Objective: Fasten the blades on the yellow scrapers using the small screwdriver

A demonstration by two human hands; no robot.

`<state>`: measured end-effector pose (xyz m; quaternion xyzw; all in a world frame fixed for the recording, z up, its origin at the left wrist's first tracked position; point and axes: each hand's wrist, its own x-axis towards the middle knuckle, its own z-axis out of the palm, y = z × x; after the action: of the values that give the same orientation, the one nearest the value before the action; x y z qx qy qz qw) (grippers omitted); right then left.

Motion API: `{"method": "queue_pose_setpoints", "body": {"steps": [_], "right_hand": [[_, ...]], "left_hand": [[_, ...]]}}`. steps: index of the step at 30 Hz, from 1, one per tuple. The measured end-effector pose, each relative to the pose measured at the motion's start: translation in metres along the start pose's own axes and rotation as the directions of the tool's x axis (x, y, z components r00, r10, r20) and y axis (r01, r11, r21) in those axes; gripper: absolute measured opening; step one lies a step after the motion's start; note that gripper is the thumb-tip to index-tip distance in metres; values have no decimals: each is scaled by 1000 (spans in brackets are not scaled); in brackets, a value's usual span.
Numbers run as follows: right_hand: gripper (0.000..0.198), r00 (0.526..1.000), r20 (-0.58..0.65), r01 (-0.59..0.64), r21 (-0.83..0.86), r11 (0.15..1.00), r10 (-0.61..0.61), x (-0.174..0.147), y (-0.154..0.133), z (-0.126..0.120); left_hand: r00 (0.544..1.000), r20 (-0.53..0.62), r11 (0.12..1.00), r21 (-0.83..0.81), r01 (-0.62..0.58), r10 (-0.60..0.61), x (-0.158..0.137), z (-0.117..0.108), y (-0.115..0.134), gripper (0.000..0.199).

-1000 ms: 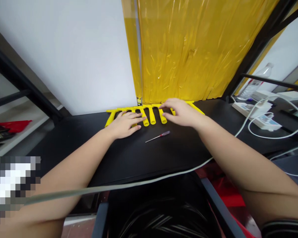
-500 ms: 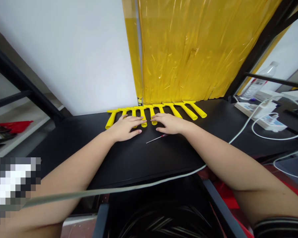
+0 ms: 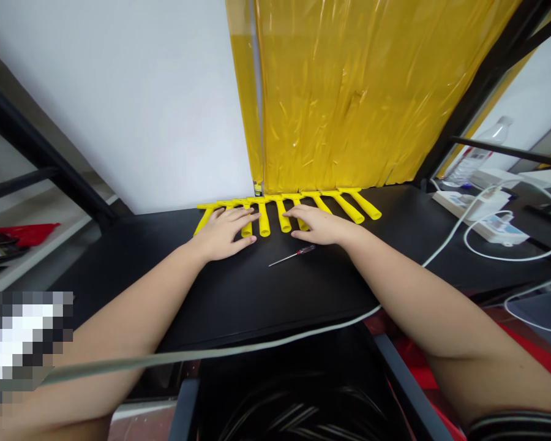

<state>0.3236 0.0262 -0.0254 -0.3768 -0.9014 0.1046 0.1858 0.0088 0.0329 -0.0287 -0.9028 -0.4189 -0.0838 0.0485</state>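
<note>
Several yellow T-shaped plastic pieces with hollow round handles (image 3: pixel 265 222) lie in a row along the back of the black tabletop (image 3: pixel 239 294). My left hand (image 3: pixel 224 234) rests over the left part of the row, fingers stretched out, thumb apart. Over the middle and right part lies my right hand (image 3: pixel 319 225), its fingers also extended and the thumb spread. Both hands partly cover the pieces beneath them, and neither grasps one. A small screwdriver (image 3: pixel 292 255) with a dark red handle lies on the tabletop just in front of my right hand.
A white cable (image 3: pixel 275 340) runs across the table's front edge. To the right are a power strip (image 3: pixel 482 217) with white cords and a clear plastic bottle (image 3: pixel 480 150). Black frame posts (image 3: pixel 50 153) stand at both sides. Yellow film (image 3: pixel 349 92) covers part of the back panel.
My hands have moved slightly apart, the left one to the left and the right one to the right. More of the middle yellow pieces and the screwdriver's handle now show.
</note>
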Motion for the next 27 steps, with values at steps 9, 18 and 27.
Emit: {"method": "queue_pose_setpoints", "body": {"steps": [9,18,27], "right_hand": [[47,996,-3,-89,-49,995,89,-5,13,-6],[35,974,-185,-146,-61,987,133,-15,40,-16],[28,659,-524,-399,364,841,540,-35,105,-44]], "left_hand": [[975,4,974,36,223,-223,-12,-10,-25,71],[983,20,979,-78,186,-185,-16,8,-69,80],[932,-160,914,-307,266,-325,-17,4,-92,80]]}}
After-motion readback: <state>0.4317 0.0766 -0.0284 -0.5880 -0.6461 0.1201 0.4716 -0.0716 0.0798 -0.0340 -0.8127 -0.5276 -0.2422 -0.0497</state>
